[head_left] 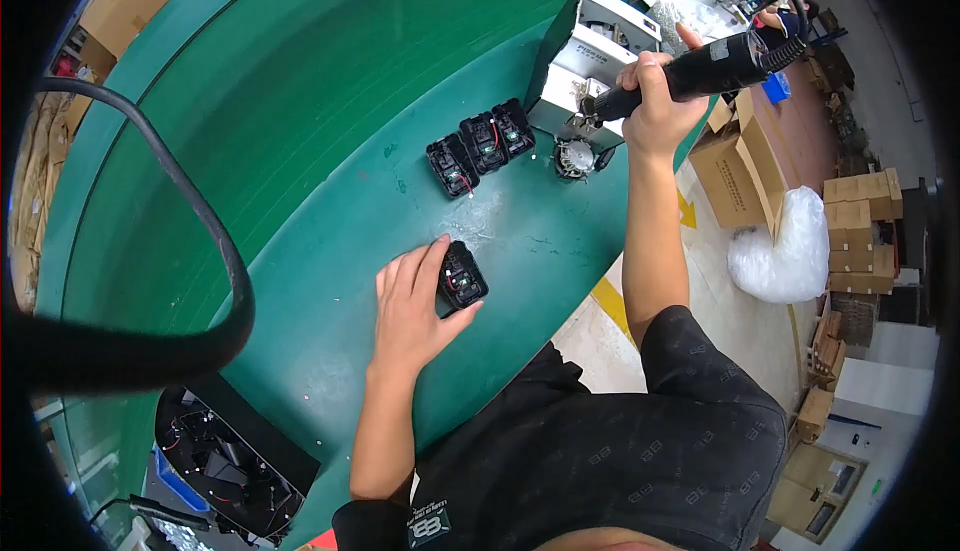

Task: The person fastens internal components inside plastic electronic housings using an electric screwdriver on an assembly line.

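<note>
A black electric screwdriver (712, 67) is gripped in my right hand (660, 116), fingers wrapped round its body. Its tip points left at the grey box-shaped screw feeder (597, 56); whether they touch I cannot tell. On the green table (330, 251), my left hand (410, 301) holds a small black plastic housing (463, 277) with its open side up, thumb at the near edge and fingers at the far left. Wires and a small circuit board show inside it. Farther off, three similar housings (484, 145) stand side by side in a row.
A round metal-topped part (575, 158) sits in front of the feeder. At the lower left is a black bin (235, 461) of dark parts. A thick black cable (205, 216) arches across the left. Beyond the table's right edge are an open carton (735, 176) and clear plastic wrap (790, 251).
</note>
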{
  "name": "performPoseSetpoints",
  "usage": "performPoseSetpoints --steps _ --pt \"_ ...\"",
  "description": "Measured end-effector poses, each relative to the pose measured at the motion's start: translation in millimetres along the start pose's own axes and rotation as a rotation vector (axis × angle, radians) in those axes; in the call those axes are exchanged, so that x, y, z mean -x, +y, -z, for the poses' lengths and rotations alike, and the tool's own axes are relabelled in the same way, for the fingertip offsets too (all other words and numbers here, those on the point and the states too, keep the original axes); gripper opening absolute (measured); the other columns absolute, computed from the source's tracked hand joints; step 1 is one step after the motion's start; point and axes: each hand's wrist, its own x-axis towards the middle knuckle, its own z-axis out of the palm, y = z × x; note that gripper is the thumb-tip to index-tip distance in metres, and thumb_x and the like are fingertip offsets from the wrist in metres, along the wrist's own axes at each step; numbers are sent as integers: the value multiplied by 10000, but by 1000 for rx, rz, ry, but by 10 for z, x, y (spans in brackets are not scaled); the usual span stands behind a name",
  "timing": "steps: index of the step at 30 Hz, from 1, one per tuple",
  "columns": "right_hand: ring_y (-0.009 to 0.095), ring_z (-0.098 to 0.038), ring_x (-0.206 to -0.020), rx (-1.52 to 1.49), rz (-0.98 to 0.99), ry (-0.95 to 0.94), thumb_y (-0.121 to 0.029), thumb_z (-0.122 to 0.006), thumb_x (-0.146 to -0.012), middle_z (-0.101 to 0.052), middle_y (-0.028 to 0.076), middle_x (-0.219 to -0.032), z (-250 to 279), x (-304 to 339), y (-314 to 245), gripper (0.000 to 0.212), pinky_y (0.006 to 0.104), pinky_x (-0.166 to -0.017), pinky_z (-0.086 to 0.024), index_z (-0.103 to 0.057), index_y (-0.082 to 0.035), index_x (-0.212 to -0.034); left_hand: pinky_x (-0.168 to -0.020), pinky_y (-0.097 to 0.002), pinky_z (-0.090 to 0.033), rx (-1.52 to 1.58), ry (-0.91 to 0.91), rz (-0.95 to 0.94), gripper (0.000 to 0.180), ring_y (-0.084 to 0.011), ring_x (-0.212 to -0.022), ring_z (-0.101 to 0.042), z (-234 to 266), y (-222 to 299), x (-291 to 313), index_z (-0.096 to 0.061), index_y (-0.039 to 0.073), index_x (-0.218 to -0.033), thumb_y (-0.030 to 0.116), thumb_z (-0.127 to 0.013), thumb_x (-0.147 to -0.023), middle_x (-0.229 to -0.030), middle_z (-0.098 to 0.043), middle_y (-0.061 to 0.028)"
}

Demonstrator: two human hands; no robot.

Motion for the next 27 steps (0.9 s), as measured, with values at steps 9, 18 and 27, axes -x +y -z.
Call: performPoseSetpoints --steps 9,18,27 --pt "142 -531 -559 -62 -257 -83 -7 -610 -786 -548 59 -648 13 -245 143 491 296 -563 -462 -441 47 -1243 -944 -404 -360 1 -4 9 799 -273 -1078 -498 0 -22 -15 -492 77 -1302 285 -816 -602 -1172 -539 -92" --pt "144 -499 -543 -335 -316 -215 -19 -609 -789 -550 57 -692 154 -259 220 496 323 -556 -452 -434 12 -1253 -939 -405 -364 1 7 -4 799 -274 -1074 -498 -15 -8 -6 -493 76 -1299 285 -815 -598 -1167 -540 -93" --pt "137 -508 -563 -250 -256 -72 -12 -608 -810 -544 57 -692 117 -200 182 448 314 -547 -454 -439 10 -1224 -973 -408 -355 -1 26 4 800 -294 -1149 -486 -6 5 6 -480 69 -1304 250 -814 -601 -1259 -519 -117"
